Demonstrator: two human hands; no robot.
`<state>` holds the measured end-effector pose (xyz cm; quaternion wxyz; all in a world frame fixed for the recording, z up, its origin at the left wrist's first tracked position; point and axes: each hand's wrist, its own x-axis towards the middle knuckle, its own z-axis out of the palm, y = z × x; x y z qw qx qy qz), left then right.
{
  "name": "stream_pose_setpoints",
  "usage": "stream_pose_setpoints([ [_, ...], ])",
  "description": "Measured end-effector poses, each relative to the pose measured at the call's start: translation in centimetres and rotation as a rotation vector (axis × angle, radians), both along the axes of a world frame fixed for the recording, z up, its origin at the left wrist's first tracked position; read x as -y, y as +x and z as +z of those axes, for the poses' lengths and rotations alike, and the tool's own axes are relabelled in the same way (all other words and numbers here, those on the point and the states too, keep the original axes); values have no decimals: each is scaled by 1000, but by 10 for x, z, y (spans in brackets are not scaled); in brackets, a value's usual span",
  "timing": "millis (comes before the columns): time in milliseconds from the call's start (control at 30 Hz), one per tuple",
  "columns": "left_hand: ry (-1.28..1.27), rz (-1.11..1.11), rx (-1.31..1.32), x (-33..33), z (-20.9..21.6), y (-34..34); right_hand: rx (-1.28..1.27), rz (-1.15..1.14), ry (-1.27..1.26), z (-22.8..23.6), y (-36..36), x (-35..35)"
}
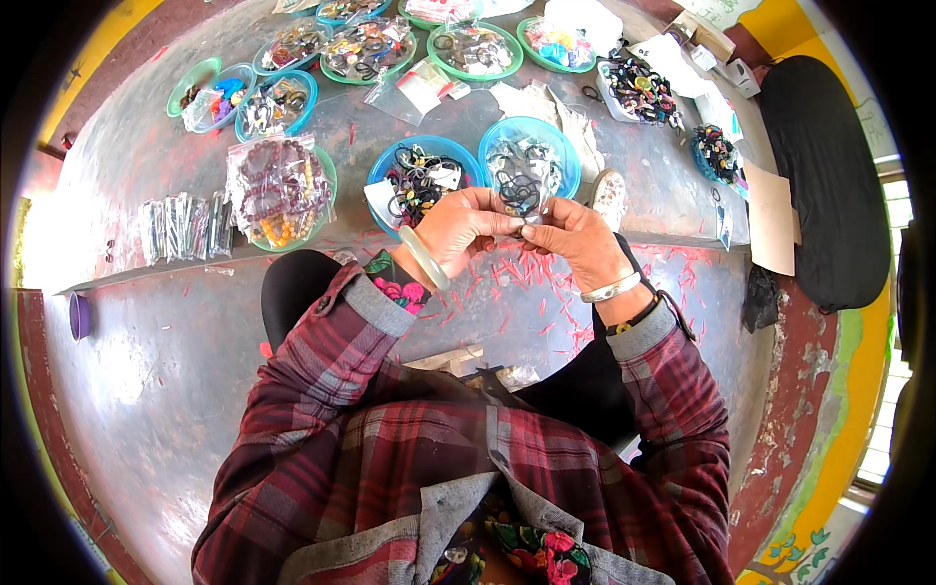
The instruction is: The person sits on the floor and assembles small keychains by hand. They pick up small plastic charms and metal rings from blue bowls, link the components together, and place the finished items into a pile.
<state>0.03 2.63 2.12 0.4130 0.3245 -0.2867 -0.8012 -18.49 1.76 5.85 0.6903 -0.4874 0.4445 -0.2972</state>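
Above my lap, my left hand (pixel 451 234) and my right hand (pixel 583 244) meet with thumbs and forefingers pinched together. Between them is what looks like a small clear plastic bag (pixel 520 203) with black cord loops showing through; its lower edge is hidden by my fingertips. Directly beyond stands a blue basket (pixel 571 156) holding clear packets and black cords, partly covered by the bag. To its left, another blue basket (pixel 390 161) holds a heap of black cords with coloured pieces and white tags.
A green basket (pixel 328 195) at left carries bagged bead strings (pixel 278 180). Slim packets (pixel 185 227) lie beside it on the ledge. Several filled baskets stand farther back. A shoe (pixel 609 195) rests right of the blue basket. Red scraps (pixel 507 283) litter the floor.
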Motion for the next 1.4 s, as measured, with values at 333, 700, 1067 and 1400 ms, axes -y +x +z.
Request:
stream_pose_setpoints([
  [333,-61,79,26,-2,10,-10,-63,-90,-89,-1,0,0],
  [700,-48,123,-118,-5,-7,-12,-133,-98,-131,-3,3,0],
  [1067,-90,67,6,-6,-6,-16,33,-173,-46,-2,-3,0],
  [1400,-115,15,10,-10,2,-20,64,-274,-40,-3,3,-3],
])
